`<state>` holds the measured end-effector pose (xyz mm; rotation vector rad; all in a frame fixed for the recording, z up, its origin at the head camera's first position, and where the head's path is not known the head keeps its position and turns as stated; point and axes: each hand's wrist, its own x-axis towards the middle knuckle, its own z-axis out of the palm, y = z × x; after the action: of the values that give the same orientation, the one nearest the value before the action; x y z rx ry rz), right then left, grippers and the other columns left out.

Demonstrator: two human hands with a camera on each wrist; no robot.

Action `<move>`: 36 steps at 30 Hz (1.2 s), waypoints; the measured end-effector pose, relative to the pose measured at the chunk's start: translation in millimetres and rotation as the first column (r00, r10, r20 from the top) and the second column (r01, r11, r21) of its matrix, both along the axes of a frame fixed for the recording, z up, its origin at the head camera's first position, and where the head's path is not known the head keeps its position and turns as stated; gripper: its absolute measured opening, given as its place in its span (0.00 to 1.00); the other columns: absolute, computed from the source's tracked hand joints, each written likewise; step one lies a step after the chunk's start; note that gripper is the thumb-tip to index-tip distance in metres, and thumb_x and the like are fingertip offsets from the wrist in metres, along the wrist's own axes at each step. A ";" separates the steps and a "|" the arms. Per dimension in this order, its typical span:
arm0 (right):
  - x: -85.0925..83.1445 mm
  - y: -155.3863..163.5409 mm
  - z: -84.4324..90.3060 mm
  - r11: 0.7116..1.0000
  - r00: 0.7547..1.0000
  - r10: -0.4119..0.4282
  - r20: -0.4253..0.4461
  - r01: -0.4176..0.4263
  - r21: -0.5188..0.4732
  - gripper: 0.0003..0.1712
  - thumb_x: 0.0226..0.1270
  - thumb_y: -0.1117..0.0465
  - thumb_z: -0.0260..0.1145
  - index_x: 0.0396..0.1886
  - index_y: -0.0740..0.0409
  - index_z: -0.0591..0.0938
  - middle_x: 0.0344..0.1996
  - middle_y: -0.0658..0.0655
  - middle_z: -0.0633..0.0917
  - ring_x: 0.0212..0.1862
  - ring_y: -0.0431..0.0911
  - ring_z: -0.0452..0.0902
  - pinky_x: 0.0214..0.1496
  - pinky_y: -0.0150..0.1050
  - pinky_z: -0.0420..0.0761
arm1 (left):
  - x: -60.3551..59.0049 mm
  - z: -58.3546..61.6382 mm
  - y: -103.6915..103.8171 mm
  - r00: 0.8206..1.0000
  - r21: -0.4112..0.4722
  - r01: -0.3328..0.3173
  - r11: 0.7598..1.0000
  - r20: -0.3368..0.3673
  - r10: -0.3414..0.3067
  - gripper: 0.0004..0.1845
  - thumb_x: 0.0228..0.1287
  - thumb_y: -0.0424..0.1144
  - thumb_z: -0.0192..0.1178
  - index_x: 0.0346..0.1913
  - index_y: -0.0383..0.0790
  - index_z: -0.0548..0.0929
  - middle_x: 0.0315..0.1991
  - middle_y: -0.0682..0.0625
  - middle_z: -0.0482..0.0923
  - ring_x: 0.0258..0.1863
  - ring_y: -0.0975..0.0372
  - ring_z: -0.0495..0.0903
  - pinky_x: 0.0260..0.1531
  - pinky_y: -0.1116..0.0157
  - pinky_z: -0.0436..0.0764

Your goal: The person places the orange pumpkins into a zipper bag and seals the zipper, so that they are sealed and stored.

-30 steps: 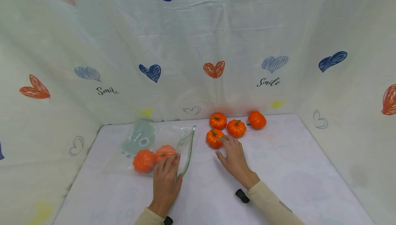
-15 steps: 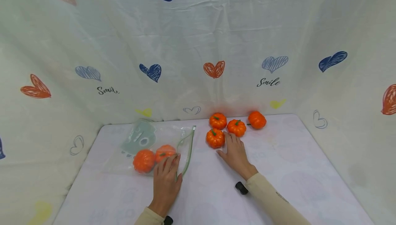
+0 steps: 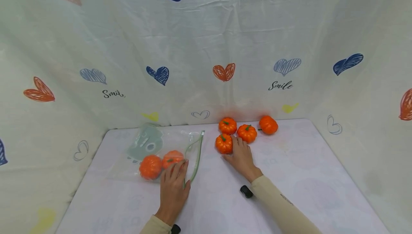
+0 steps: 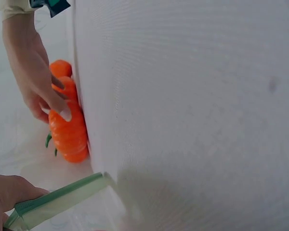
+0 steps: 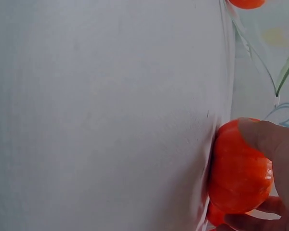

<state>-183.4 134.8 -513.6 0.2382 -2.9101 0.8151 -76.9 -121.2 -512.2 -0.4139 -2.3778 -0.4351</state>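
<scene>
My right hand (image 3: 241, 156) grips the nearest of several small orange toy pumpkins, the front one (image 3: 223, 144), which has a green stem. In the right wrist view the thumb lies on one side of this pumpkin (image 5: 241, 168) and the fingers reach round the other. At the left, my left hand (image 3: 174, 191) holds the mouth of a clear plastic zip bag (image 3: 196, 168) with a green edge. The green strip (image 4: 62, 195) stands up beside the hand in the left wrist view. Inside the bag are two orange pumpkins, a left one (image 3: 150, 167) and a right one (image 3: 172, 156).
Behind the gripped pumpkin sit a back pumpkin (image 3: 227, 125), a middle one (image 3: 247, 133) and a tilted one (image 3: 268, 125) farther right. They stand along the far edge of the white table (image 3: 289, 169). A heart-printed curtain (image 3: 186, 48) hangs right behind it.
My right hand first drew slightly back to the right of the front pumpkin, then closed in around it, thumb to the near side. The left hand and the bag have stayed put.
</scene>
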 end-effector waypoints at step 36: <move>47.4 -80.2 1.5 0.969 0.962 0.243 -0.126 -0.246 -0.009 0.47 0.55 0.50 0.85 0.70 0.63 0.75 0.58 0.61 0.84 0.56 0.58 0.80 0.60 0.55 0.81 | 1.6 2.9 -0.4 0.998 -0.005 -0.014 1.000 0.058 0.014 0.42 0.30 0.27 0.88 0.59 0.33 0.87 0.58 0.42 0.82 0.56 0.45 0.76 0.54 0.46 0.75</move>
<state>-136.0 54.6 -512.1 0.6331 -2.7868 0.8354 -75.3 -121.6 -509.3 -0.3911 -2.4363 -0.4410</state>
